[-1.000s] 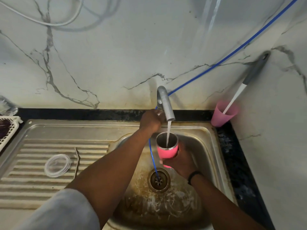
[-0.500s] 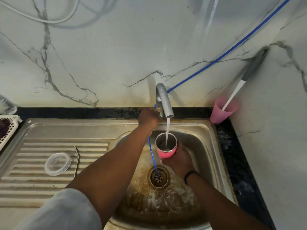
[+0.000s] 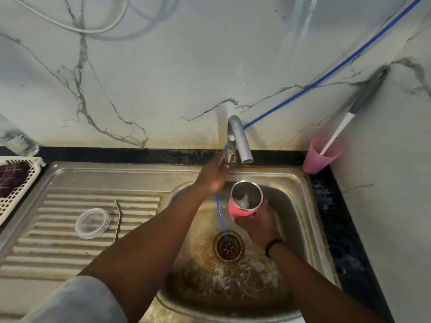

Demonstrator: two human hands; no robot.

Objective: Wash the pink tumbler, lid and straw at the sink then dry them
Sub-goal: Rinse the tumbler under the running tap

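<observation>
My right hand (image 3: pixel 257 223) grips the pink tumbler (image 3: pixel 242 201) from below, holding it upright over the sink bowl (image 3: pixel 293 206); its steel inside holds a little water. My left hand (image 3: pixel 213 174) reaches to the base of the tap (image 3: pixel 240 141), fingers on the tap handle. No water runs from the spout. The clear round lid (image 3: pixel 92 223) lies on the ribbed draining board (image 3: pixel 58 248), and the bent metal straw (image 3: pixel 117 220) lies just right of it.
A thin blue hose (image 3: pixel 326 78) runs down the marble wall into the drain (image 3: pixel 228 246). A pink plastic cup (image 3: pixel 320 157) with a long brush stands at the back right corner. A white basket (image 3: pixel 14 183) sits at the far left.
The water stream from the tap has stopped. The tumbler has shifted slightly right of the spout, and my left hand stays at the tap handle.
</observation>
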